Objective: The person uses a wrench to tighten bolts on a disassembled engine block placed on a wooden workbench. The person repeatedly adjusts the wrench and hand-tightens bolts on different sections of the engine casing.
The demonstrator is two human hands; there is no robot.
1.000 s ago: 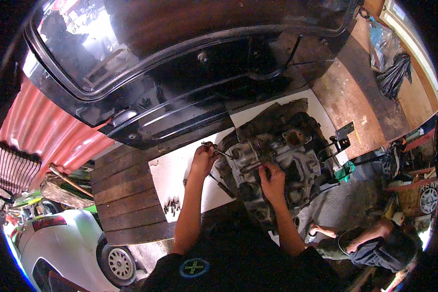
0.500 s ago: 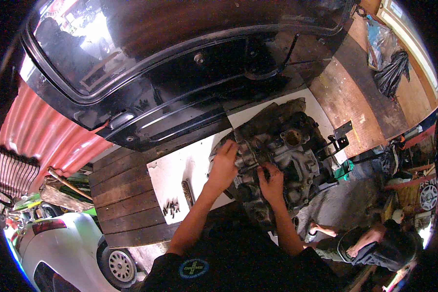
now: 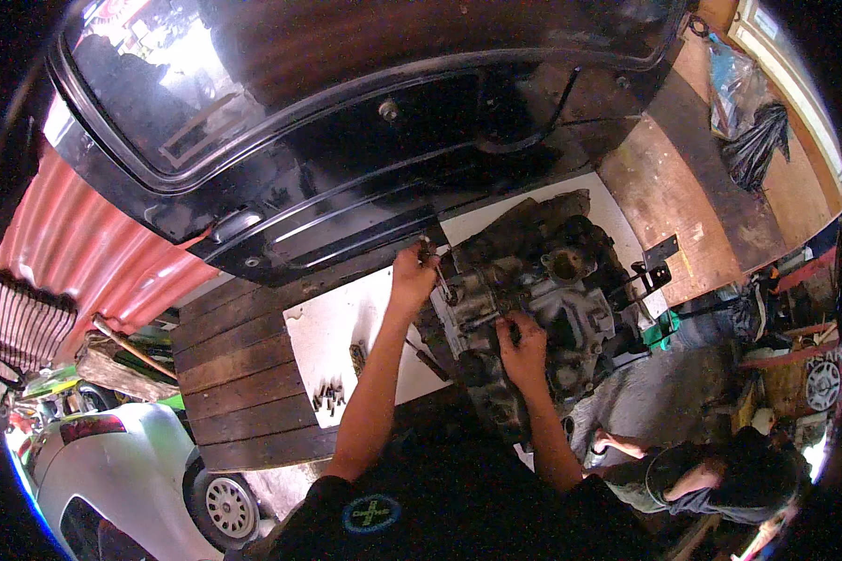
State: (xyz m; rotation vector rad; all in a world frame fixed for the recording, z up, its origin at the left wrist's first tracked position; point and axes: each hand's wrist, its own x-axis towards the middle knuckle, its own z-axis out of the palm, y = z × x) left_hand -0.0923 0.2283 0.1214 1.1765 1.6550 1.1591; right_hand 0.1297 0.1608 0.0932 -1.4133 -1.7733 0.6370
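A greasy metal engine [image 3: 571, 304] lies in front of me on a white board [image 3: 313, 327]. My left hand [image 3: 412, 279] is closed at the engine's upper left edge. It grips a slim metal rod-like tool [image 3: 445, 279] that slants down to the engine; the fingers partly cover its upper end. On the middle of the engine rests my right hand [image 3: 522, 344], fingers curled beside a short pale metal rod [image 3: 484, 322]. Whether those fingertips hold anything is hidden. Several small dark bolts [image 3: 328, 399] stand and lie on the board left of my left forearm.
A dark narrow metal piece [image 3: 357, 358] lies near the bolts, and a dark bar [image 3: 428, 363] lies beside the engine. A black vehicle panel [image 3: 346, 187] rises behind the plank table [image 3: 234, 374]. Another person [image 3: 702, 477] is at the lower right; a white car [image 3: 126, 467] stands lower left.
My left hand has moved up and left from over the engine to its upper left edge, uncovering the slim tool and the dark bar. My right hand has stayed almost in place.
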